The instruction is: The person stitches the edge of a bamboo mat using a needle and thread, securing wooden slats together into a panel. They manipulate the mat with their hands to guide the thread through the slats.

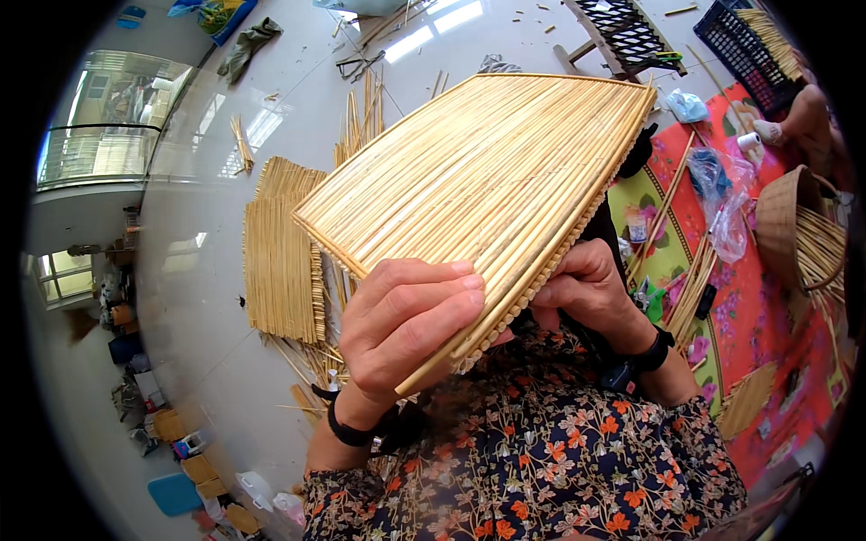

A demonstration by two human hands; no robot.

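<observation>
A flat panel of pale straw stalks (469, 167), laid side by side and edged with stalk strips, is held up tilted over my lap. My left hand (406, 316) grips its near corner, fingers on top and the thumb mostly hidden beneath. Along the right edge runs a row of small stalk ends or loops. Against that edge my right hand (591, 288) is closed in a pinch; whatever lies between its fingertips is too hidden to name. Dark bands circle both wrists.
Finished-looking straw panels (284, 252) lie stacked on the tiled floor at left, with loose stalks around them. A floral mat (767, 352) at right bears a wicker basket (780, 221) of stalks and plastic bags. A low stool (622, 36) stands ahead; someone's bare leg (806, 126) shows far right.
</observation>
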